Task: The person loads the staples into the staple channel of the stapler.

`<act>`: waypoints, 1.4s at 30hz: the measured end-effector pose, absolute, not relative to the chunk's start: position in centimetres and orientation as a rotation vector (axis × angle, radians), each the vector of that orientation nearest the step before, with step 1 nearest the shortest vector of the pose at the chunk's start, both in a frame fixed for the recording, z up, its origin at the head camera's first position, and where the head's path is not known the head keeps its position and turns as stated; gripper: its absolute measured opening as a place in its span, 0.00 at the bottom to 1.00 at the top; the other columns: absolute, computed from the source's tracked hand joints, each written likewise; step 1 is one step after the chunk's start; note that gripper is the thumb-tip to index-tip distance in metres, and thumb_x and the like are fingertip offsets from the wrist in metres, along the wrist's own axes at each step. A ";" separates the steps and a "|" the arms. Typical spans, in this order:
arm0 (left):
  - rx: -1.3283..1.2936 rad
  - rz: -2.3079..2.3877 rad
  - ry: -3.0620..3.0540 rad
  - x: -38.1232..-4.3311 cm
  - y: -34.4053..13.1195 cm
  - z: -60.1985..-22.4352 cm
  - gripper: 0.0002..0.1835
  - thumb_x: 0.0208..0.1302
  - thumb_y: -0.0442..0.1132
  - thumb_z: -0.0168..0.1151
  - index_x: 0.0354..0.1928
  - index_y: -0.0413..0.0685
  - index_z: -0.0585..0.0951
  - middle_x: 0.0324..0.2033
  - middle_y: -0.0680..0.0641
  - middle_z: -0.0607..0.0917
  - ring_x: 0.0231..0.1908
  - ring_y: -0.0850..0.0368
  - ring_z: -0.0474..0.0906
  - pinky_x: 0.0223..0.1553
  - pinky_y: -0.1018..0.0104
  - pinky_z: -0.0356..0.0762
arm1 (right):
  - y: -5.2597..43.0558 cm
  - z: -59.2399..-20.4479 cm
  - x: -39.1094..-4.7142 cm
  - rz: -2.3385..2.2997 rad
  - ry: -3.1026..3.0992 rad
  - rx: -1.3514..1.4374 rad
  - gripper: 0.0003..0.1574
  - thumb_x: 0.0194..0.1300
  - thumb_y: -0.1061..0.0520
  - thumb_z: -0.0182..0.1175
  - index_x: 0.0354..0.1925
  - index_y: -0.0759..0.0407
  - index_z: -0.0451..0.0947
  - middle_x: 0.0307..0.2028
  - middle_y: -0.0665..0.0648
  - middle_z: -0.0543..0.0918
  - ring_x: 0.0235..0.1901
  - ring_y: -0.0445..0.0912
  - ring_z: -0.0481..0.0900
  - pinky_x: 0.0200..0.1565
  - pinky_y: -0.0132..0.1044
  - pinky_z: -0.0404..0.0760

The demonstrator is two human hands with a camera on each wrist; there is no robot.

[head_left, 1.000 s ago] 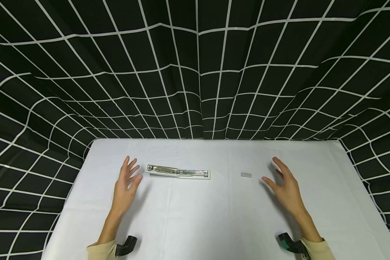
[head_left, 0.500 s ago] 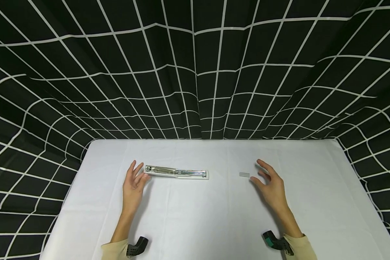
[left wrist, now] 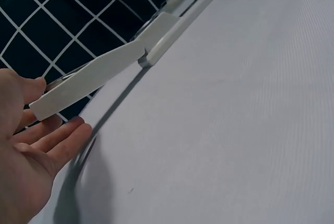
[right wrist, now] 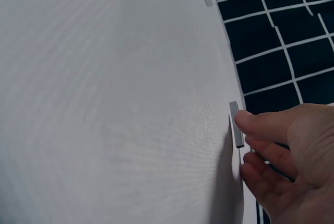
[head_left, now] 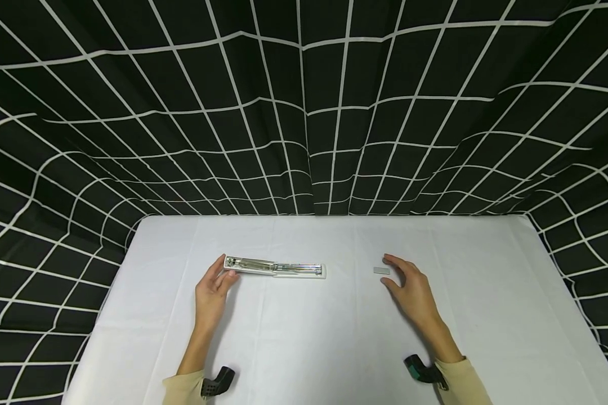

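There are two hands over one bench [head_left: 304, 337] with a white cover, and two main things lie there: one white stapler [head_left: 275, 269] and one small grey bar [head_left: 381, 271]. The stapler is folded out into two long parts, end to end, with shiny metal inside. It is on the left side of the bench, and its left part slants up a little. The left hand [head_left: 211, 293] is at that left end, with the end between its thumb and fingers; I cannot tell if they squeeze it. The bar lies flat, alone, well to the right of the stapler. The right hand [head_left: 412, 292] is beside it, its thumb and fingers curved and wide, one on the near side and the other on the far side, with a gap all around. Two tan sleeves [head_left: 463, 382] show, one on each arm, and two black gadgets [head_left: 218, 381], one at each wrist. Behind the bench hangs black cloth [head_left: 284, 129] with many white lines, making squares.
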State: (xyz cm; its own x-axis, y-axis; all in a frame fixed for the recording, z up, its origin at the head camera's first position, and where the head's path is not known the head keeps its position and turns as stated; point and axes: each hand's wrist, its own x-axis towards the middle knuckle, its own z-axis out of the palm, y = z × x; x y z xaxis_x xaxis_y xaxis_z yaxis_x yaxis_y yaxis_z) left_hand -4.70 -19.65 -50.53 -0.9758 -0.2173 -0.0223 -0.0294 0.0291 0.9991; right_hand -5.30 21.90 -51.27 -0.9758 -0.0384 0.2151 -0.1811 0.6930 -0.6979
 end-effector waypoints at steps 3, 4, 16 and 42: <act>0.274 -2.119 -2.113 -4.8 -19.7 -50.5 0.28 0.69 0.26 0.56 0.69 0.31 0.64 0.64 0.31 0.70 0.43 0.67 0.83 0.52 0.70 0.80 | 21.7 -51.2 -5.5 1.157 -2.717 0.194 0.35 0.50 0.72 0.72 0.58 0.64 0.76 0.48 0.59 0.85 0.47 0.56 0.81 0.48 0.50 0.80; 0.283 -2.133 -2.100 -4.8 -19.7 -50.5 0.27 0.69 0.26 0.56 0.68 0.31 0.65 0.63 0.31 0.71 0.43 0.67 0.83 0.52 0.69 0.81 | 21.7 -51.2 -5.6 1.157 -2.717 0.200 0.35 0.50 0.72 0.72 0.58 0.64 0.76 0.48 0.59 0.85 0.45 0.55 0.81 0.47 0.49 0.81; 0.378 -2.189 -2.049 -5.5 -19.4 -50.3 0.26 0.67 0.21 0.54 0.67 0.33 0.67 0.58 0.35 0.75 0.40 0.62 0.84 0.50 0.65 0.83 | 21.8 -51.3 -6.4 1.148 -2.737 0.257 0.28 0.52 0.72 0.71 0.52 0.65 0.80 0.40 0.56 0.86 0.39 0.47 0.79 0.41 0.34 0.79; 0.375 -2.311 -1.857 -5.3 -18.9 -50.4 0.26 0.67 0.22 0.55 0.67 0.31 0.66 0.56 0.33 0.75 0.42 0.54 0.86 0.52 0.58 0.81 | 20.9 -50.1 -6.9 1.090 -2.684 0.338 0.30 0.49 0.71 0.74 0.53 0.66 0.80 0.35 0.53 0.87 0.33 0.44 0.80 0.35 0.38 0.81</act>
State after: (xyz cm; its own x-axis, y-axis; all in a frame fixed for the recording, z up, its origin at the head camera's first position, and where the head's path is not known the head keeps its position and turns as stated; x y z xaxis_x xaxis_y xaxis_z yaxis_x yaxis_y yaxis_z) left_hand -5.32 -18.91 -50.41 -0.9569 -0.2735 -0.0980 -0.0367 -0.2206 0.9747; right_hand -6.94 20.94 -50.09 -0.9482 -0.1272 0.2910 -0.2941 0.6976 -0.6534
